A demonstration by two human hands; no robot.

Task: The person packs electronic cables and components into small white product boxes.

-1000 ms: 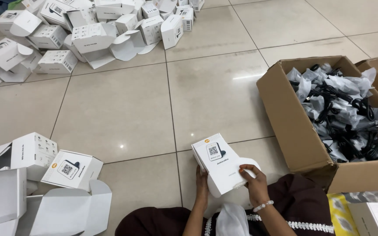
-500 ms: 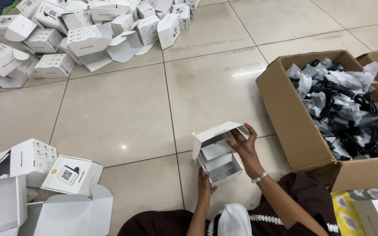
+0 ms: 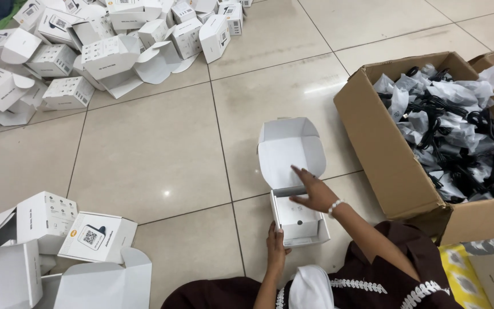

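White cardboard makes up the small open box (image 3: 297, 220) resting on the tiled floor (image 3: 161, 160) just in front of the person's lap, its lid (image 3: 290, 150) folded back and standing open on the far side. Left hand (image 3: 275, 249) grips the box's near left corner, fingers closed around the edge. Right hand (image 3: 315, 193), with a beaded bracelet (image 3: 334, 207) at the wrist, reaches over the open box with fingers spread and loose, holding nothing, the fingertips close to the hinge of the lid; whether they touch it cannot be told. Inside the box lies a flat white insert with a small dark dot. To the near left sits a cluster of similar white boxes (image 3: 52, 252), some open, one printed with a square code. To the right stands a large brown carton (image 3: 381, 154), flaps open, filled with black cables in clear bags (image 3: 458, 131). Far across the floor at the upper left lies a big heap of white boxes (image 3: 98, 46), many with lids open
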